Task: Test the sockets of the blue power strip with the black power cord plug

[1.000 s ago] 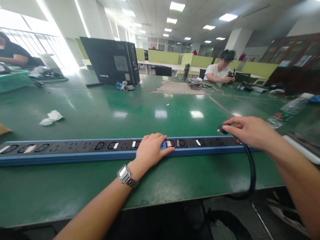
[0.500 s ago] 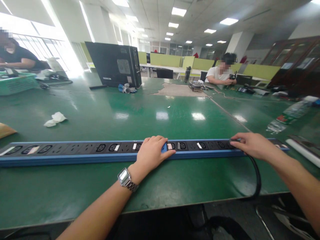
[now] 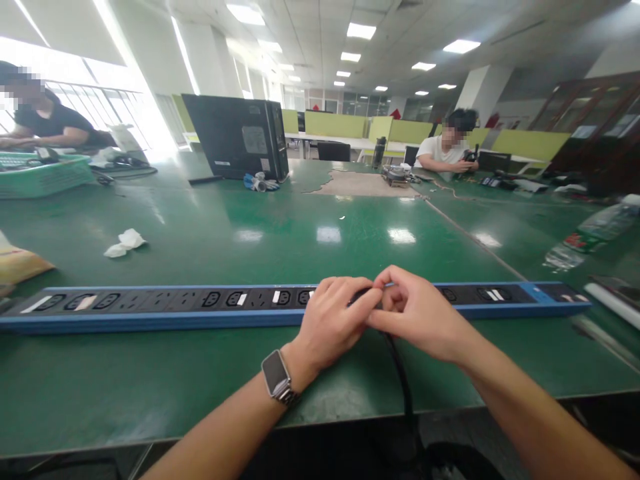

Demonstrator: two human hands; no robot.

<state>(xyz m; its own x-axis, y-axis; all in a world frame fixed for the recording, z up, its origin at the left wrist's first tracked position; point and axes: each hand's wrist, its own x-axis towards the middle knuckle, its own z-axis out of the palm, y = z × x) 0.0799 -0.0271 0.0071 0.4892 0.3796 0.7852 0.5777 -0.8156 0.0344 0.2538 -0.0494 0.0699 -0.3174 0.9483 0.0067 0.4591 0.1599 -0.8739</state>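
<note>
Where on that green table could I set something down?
Most room is between the power strip and black computer case, right of the white tissue. Another: between strip, left forearm and near edge of the table. Crowded: mid-strip, where left hand and right hand meet, and around the green basket.

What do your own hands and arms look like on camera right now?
The left hand and right hand are ungloved, and no sleeves show on the forearms. The left wrist wears a rectangular watch with a dark face, silvery case and metal-link strap. The right wrist wears nothing.
</note>
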